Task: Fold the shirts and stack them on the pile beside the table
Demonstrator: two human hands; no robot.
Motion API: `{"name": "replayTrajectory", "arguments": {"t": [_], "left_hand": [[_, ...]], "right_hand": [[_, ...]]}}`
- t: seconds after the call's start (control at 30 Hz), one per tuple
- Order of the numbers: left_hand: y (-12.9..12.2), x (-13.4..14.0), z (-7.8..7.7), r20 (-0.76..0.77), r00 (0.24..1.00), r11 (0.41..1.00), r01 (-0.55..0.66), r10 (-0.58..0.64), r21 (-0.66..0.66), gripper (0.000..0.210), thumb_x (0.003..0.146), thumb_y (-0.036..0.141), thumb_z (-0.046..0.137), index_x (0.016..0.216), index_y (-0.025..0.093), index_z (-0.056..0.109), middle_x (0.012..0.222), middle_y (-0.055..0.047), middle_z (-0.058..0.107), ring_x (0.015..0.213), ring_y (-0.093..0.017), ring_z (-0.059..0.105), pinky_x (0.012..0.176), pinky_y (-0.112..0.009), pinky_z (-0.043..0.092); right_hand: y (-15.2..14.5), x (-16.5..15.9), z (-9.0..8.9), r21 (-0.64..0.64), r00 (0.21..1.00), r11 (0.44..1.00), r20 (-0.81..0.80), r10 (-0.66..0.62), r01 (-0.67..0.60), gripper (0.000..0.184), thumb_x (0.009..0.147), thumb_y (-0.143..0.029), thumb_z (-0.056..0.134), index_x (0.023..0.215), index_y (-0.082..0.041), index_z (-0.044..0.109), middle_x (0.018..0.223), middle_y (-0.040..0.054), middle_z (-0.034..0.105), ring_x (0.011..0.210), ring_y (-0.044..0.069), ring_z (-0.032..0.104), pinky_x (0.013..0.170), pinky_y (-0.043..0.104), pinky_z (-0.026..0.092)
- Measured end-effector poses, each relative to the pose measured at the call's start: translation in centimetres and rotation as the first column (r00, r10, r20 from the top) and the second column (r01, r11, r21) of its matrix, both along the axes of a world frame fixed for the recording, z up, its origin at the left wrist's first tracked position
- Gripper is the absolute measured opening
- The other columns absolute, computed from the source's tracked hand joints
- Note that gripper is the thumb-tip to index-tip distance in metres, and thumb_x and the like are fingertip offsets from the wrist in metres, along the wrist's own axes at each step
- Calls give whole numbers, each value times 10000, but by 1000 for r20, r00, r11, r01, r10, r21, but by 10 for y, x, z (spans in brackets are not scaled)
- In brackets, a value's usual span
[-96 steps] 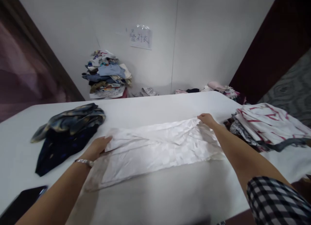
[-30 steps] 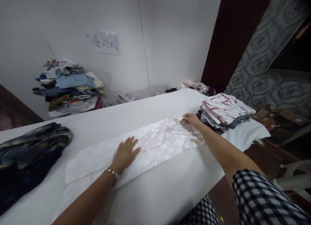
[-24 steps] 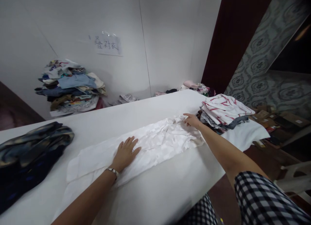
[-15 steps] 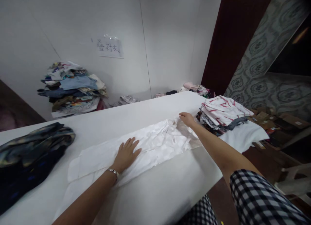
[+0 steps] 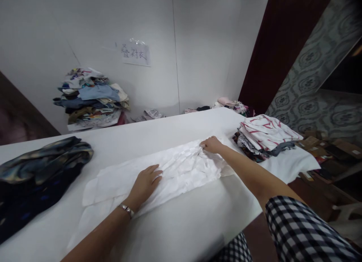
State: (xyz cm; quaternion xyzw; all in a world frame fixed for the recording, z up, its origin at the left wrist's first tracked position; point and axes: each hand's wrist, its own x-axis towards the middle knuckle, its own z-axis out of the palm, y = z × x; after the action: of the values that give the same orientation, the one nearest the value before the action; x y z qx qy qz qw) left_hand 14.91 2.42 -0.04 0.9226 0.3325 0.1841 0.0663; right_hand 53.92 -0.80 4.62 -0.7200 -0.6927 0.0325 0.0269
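A white shirt (image 5: 181,171) lies in a long folded strip across the white table (image 5: 181,130), running from lower left to upper right. My left hand (image 5: 145,182), with a metal bracelet at the wrist, rests on its middle with fingers stretched over the fabric. Toward the strip's right end, my right hand (image 5: 212,145) is closed on the cloth, gathering it into creases at the fingertips. The fabric looks smoother left of my left hand and bunched between the hands. The near lower part of the shirt is partly hidden under my left forearm.
A dark patterned garment (image 5: 42,179) lies at the table's left. Folded clothes (image 5: 268,131), topped by a white and red piece, are stacked on the right end. Behind the table stands a tall clothes pile (image 5: 93,99); a paper sign (image 5: 136,53) hangs on the wall.
My right hand has shifted left and closed on the fabric, drawing creases together. My left hand stays on the shirt, its fingers less spread. The camera view has turned slightly.
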Motion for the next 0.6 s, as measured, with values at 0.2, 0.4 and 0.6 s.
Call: {"name": "replayTrajectory", "arguments": {"t": [0.2,0.4,0.6], "left_hand": [[1,3,16,54,998,1000,-30,29,7,391,924,360,389,993,214,745,1241,-91,668,1163,-279,605,1021,-474,463],[-5,-6,14,20,1000,1000,5,-5,-20,406,927,416,386,1050,231,726,1208,-69,688,1163,-271,609,1026,-486,458],[0,-14,23,-17,991,992,-130,130,3,510,946,499,357,1192,178,667,1319,-100,617,1274,-267,526,1084,-461,405]], "right_hand": [[-20,-5,9,45,993,997,106,52,-57,247,903,-217,496,963,-166,731,1053,132,704,1076,253,576,956,355,293],[-41,-8,10,-36,980,986,112,163,-160,182,856,-313,590,823,-177,705,953,85,719,976,220,609,949,326,303],[-38,-14,7,-15,984,990,115,138,-137,250,914,-222,465,837,-164,697,979,116,712,1045,246,593,1047,425,230]]}}
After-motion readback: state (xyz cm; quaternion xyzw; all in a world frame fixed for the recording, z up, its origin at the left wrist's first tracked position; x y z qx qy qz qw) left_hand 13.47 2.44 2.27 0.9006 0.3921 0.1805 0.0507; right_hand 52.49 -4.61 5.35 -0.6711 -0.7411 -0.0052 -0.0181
